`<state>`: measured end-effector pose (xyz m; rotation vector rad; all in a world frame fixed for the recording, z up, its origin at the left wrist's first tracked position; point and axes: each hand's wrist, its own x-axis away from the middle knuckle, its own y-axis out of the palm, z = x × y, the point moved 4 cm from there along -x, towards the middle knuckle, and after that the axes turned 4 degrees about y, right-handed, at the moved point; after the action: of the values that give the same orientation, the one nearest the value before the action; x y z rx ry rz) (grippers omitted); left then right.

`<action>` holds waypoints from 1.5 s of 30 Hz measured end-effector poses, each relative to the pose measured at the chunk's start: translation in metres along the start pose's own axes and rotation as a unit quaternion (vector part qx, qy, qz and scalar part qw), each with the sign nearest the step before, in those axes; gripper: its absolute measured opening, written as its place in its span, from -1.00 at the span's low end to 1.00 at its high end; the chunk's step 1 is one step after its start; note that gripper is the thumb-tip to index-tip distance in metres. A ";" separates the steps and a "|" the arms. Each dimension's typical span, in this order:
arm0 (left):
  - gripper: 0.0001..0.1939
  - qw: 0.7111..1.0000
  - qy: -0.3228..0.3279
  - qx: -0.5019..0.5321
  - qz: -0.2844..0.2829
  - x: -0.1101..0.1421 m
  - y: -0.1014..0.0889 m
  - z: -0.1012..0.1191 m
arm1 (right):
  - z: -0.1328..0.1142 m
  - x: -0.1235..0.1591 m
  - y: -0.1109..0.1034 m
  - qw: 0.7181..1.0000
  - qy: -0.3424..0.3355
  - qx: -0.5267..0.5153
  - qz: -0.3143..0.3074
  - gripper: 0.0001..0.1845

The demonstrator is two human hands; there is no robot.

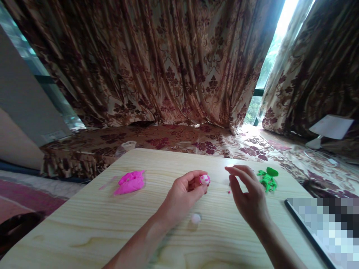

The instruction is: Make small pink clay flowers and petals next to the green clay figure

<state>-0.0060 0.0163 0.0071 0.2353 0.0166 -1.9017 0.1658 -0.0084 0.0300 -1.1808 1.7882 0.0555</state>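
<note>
My left hand (183,196) hovers over the light wooden table (92,224) with its fingers curled around a small white clay ball with pink spots (204,179), held at the fingertips. A short way to its right, my right hand (246,196) is raised with the fingers loosely bent and the thumb close to the forefinger; anything between them is too small to name. A tiny pink crumb (229,192) lies on the table just beside it. A small white clay ball (195,218) rests on the table below both hands.
A lump of pink clay on clear wrap (129,182) lies at the table's left. A green clay figure (267,178) sits at the right. A dark-edged tablet (322,228) lies at the right edge. A clear plastic cup (126,147) stands behind the table, before the patterned curtains.
</note>
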 end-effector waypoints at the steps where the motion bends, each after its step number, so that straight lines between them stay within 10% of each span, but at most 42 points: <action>1: -0.67 1.000 -0.002 0.000 0.001 -0.001 -0.001 0.000 | 0.010 -0.002 0.000 0.999 0.026 0.017 -0.028 -0.74; 7: -0.68 1.000 -0.012 0.002 0.012 -0.004 -0.005 0.000 | 0.058 0.010 0.009 0.946 0.122 0.174 -0.245 -0.78; 15: -0.69 0.999 -0.024 0.007 0.034 -0.005 -0.006 0.002 | 0.064 0.017 0.016 0.897 0.126 0.315 -0.285 -0.77; 21: -0.71 0.998 -0.026 0.053 0.018 -0.003 -0.005 0.001 | 0.060 0.017 0.016 0.916 0.111 0.292 -0.252 -0.81; 29: -0.71 0.994 -0.052 0.093 -0.010 0.000 -0.004 0.000 | -0.008 0.002 0.007 0.998 0.008 -0.049 -0.032 -0.91; 45: -0.71 0.997 -0.044 0.061 -0.008 0.000 0.005 -0.002 | -0.027 0.016 0.018 0.997 -0.057 -0.043 -0.041 -0.79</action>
<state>-0.0014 0.0150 0.0059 0.2343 -0.1563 -1.9293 0.1333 -0.0228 0.0256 -1.2857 1.6512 0.1504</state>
